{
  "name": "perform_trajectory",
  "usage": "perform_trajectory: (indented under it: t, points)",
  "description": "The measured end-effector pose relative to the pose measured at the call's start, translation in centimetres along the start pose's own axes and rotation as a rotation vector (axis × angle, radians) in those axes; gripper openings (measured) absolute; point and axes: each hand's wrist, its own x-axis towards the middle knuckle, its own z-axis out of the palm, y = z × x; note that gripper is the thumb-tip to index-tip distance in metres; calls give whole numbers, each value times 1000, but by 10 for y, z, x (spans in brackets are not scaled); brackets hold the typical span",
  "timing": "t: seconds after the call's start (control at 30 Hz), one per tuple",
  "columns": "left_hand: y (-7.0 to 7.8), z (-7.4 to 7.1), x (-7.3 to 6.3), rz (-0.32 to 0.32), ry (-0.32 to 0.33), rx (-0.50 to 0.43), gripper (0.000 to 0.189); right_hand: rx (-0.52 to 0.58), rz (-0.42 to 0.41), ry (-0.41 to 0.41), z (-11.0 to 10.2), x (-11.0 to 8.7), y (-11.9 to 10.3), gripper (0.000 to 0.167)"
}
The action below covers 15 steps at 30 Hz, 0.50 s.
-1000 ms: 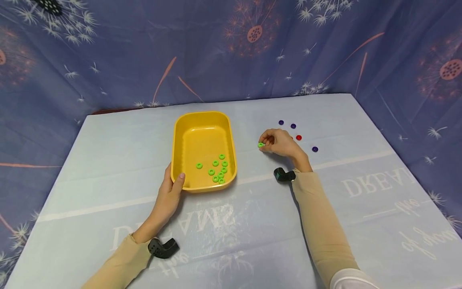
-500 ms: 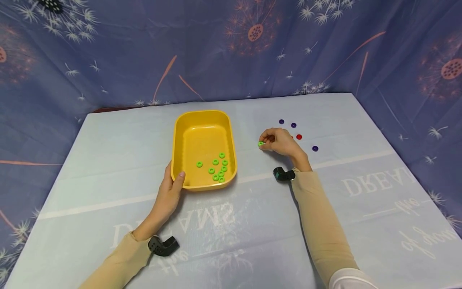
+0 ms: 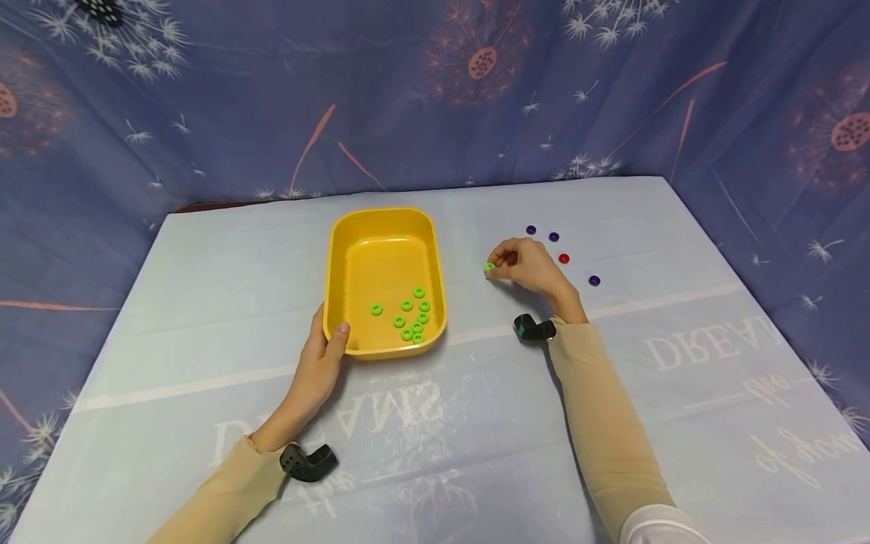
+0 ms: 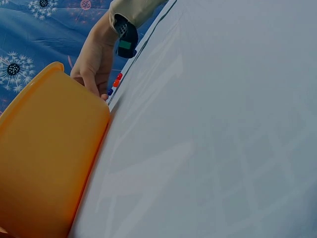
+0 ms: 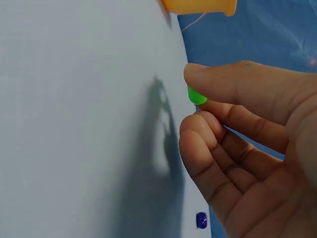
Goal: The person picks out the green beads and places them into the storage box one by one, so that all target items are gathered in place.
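My left hand (image 3: 319, 363) grips the near left corner of a yellow tray (image 3: 334, 249), with the thumb over its rim. Several small green rings (image 3: 377, 310) lie inside the tray, mostly towards its near right part. To the right of the tray, my right hand (image 3: 530, 266) pinches one green ring (image 3: 489, 267) between thumb and index finger. In the right wrist view this green ring (image 5: 197, 95) is partly covered by the thumb and held off the table, while the other fingers curl loosely. The left wrist view shows the tray's outer wall (image 4: 49, 153).
Behind and right of my right hand lie several dark purple beads (image 3: 553, 237) and a red bead (image 3: 564, 258). The left wrist view shows two red beads (image 4: 117, 83) there. A pale printed cloth (image 3: 476, 438) covers the table; a patterned blue curtain (image 3: 394, 91) hangs behind.
My right hand has shifted slightly up in the head view, the green ring still pinched. My left hand and the tray have stayed in place.
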Motion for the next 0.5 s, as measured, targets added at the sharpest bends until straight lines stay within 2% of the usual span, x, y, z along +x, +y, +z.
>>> perform_trajectory:
  t: [0.23, 0.5]
  points:
    - [0, 1, 1, 5, 1, -8, 60, 31, -31, 14, -1, 1, -11, 19]
    - [-1, 0, 0, 20, -2, -23, 59, 31, -117, 5, -6, 7, -48, 19]
